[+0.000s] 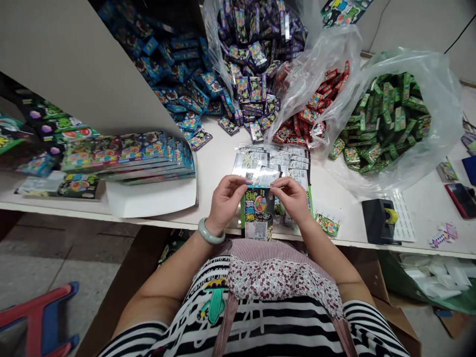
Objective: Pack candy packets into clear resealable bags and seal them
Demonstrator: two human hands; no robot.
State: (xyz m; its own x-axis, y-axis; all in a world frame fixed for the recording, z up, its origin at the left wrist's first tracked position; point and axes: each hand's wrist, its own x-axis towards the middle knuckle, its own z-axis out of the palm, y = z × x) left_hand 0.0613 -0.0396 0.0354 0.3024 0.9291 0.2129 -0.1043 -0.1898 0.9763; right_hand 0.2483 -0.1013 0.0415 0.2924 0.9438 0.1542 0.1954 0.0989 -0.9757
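My left hand [226, 199] and my right hand [293, 198] are both closed in a pinch at the top corners of a black printed packet [258, 213] with colourful lettering. It hangs upright between them at the table's front edge, its lower end close to the apron. Behind and partly under the hands lies a pile of clear-and-black packets [253, 159] with white label panels. Near my right forearm a small green candy pack [327, 224] rests on the table.
Small boxes spread across the back: blue boxes [182, 91], purple boxes [253, 89], red boxes [310, 116] and green boxes [388, 116], several in clear plastic bags. Stacked printed cartons [130, 153] stand left. A tape dispenser [379, 220] and phone [461, 200] lie right. A stool [35, 312] is on the floor.
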